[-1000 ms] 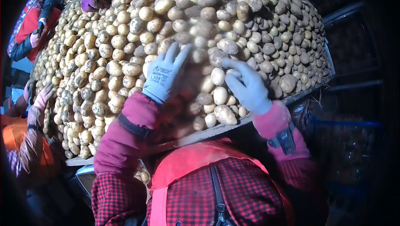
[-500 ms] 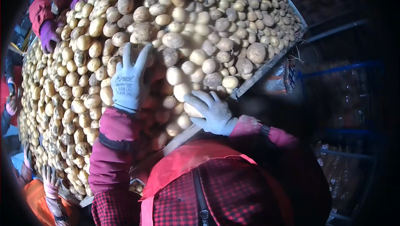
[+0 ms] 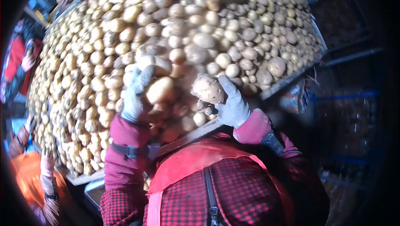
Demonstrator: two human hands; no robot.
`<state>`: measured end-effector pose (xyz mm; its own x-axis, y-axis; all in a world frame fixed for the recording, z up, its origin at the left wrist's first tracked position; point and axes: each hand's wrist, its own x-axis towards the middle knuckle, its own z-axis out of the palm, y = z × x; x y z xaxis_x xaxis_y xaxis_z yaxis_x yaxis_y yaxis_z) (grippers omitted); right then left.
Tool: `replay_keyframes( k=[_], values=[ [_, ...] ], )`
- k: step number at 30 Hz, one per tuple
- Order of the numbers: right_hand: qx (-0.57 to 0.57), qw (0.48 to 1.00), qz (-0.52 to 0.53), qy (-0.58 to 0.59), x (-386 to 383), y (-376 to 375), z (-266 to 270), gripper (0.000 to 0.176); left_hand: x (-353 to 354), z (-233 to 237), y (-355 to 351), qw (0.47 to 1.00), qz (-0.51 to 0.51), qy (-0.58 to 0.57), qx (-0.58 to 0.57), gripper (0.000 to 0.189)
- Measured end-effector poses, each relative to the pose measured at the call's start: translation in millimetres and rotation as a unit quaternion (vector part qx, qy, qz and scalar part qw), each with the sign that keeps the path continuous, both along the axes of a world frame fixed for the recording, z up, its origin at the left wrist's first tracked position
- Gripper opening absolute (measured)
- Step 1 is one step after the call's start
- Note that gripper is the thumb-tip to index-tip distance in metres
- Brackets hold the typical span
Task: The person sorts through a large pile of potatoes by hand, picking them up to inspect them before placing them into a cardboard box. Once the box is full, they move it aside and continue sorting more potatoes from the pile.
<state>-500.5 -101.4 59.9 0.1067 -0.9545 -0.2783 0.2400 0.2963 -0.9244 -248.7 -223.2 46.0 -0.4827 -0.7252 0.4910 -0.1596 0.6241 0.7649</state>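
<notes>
My right hand (image 3: 233, 105), in a pale grey-blue glove, holds a large brownish potato (image 3: 208, 89) above the near edge of the heap. The fingers curl round its right and lower sides. My left hand (image 3: 139, 90), gloved alike, is curved over the heap to the left, with its fingers bent round a pale potato (image 3: 155, 65). Just right of that hand sits a bigger yellowish potato (image 3: 160, 90). Motion blurs the left fingertips somewhat. The heap of potatoes (image 3: 93, 86) spreads under and beyond both hands.
A metal rim (image 3: 287, 79) borders the heap at the right. Another person's gloved hand (image 3: 47, 161) is at the lower left edge, beside an orange garment (image 3: 31, 174). People in red stand at the far left and top left. Blue bars (image 3: 346, 96) show at the right.
My left hand has gone from spread fingers to curled round a potato. My right hand has lifted and now holds a large potato. The view has shifted, moving the heap rightward.
</notes>
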Motion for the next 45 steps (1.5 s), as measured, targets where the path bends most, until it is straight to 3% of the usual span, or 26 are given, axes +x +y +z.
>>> replay_keyframes(
  k=[1,2,3,5,7,8,10,12,14,15,18,20,23,26,27,29,30,32,36,39,40,43,45],
  values=[
    [0.070,0.988,0.012,-0.139,6.8,-11.0,0.5,0.043,0.1,3.9,19.2,0.973,-0.022,0.121,0.193,0.046],
    [0.151,0.953,0.011,-0.264,13.5,-21.6,0.9,0.041,0.2,7.7,38.8,0.892,-0.013,0.273,0.360,0.047],
    [0.125,0.964,0.033,-0.234,24.9,-25.5,-2.5,0.046,-0.5,8.9,56.2,0.696,0.009,0.473,0.540,0.049],
    [0.058,0.972,0.111,-0.200,48.6,-31.3,-5.6,0.044,12.9,-12.6,74.0,0.896,0.082,0.330,0.285,0.052],
    [-0.122,0.972,0.194,-0.058,71.6,-39.0,-21.7,0.053,32.3,-35.4,90.2,0.958,0.226,0.168,0.053,0.057],
    [-0.178,0.959,0.221,-0.027,83.9,-40.8,-30.1,0.062,44.1,-32.4,100.2,0.944,0.229,0.215,0.098,0.058],
    [-0.084,0.954,0.250,-0.143,112.9,-38.7,-18.7,0.064,67.2,-26.5,119.8,0.900,0.237,0.319,0.179,0.062],
    [-0.025,0.944,0.299,-0.140,133.6,-38.7,-29.0,0.058,81.7,-10.2,137.0,0.839,0.235,0.416,0.261,0.063],
    [0.176,0.871,0.365,-0.278,154.1,-48.9,-15.8,0.051,98.4,-7.6,155.0,0.750,0.217,0.530,0.332,0.064],
    [0.195,0.863,0.378,-0.273,163.6,-48.7,-17.7,0.051,105.7,-12.7,164.0,0.694,0.191,0.591,0.364,0.064],
    [0.255,0.845,0.399,-0.248,182.9,-42.5,-33.0,0.057,118.7,-25.2,184.1,0.729,0.259,0.554,0.306,0.048],
    [0.281,0.819,0.414,-0.281,197.8,-34.7,-22.6,0.056,120.8,-24.0,197.3,0.675,0.267,0.616,0.306,0.043],
    [0.309,0.816,0.408,-0.268,223.3,-17.8,3.1,0.054,129.0,-26.4,218.9,0.638,0.261,0.649,0.322,0.053],
    [0.296,0.835,0.433,-0.166,229.4,-11.7,-26.7,0.054,135.8,-31.2,243.6,0.580,0.244,0.719,0.294,0.050],
    [0.307,0.818,0.457,-0.167,233.8,-10.5,-31.9,0.054,135.8,-34.0,253.5,0.559,0.238,0.742,0.285,0.051],
    [0.328,0.782,0.502,-0.169,246.8,-6.7,-37.0,0.054,133.1,-40.2,271.3,0.637,0.377,0.625,0.245,0.054],
    [0.330,0.777,0.508,-0.170,255.2,0.1,-35.2,0.055,135.7,-41.2,283.0,0.654,0.386,0.613,0.217,0.055],
    [0.315,0.774,0.527,-0.152,273.0,18.7,-26.3,0.055,139.0,-44.1,302.1,0.647,0.410,0.617,0.184,0.057],
    [0.256,0.770,0.579,-0.087,303.0,54.0,-14.4,0.063,142.1,-49.7,344.0,0.557,0.469,0.669,0.146,0.061],
    [0.327,0.740,0.582,-0.083,316.7,67.8,-28.5,0.063,140.1,-68.5,363.5,0.611,0.596,0.509,0.110,0.065],
    [0.331,0.739,0.584,-0.068,322.1,76.3,-27.3,0.064,139.8,-71.2,370.8,0.601,0.636,0.466,0.128,0.064],
    [0.312,0.700,0.637,-0.080,337.2,98.2,-37.0,0.067,135.2,-65.4,390.0,0.514,0.664,0.522,0.153,0.057],
    [0.316,0.681,0.659,-0.043,347.3,112.4,-38.5,0.070,135.1,-65.2,410.9,0.496,0.697,0.501,0.127,0.055]
  ],
)
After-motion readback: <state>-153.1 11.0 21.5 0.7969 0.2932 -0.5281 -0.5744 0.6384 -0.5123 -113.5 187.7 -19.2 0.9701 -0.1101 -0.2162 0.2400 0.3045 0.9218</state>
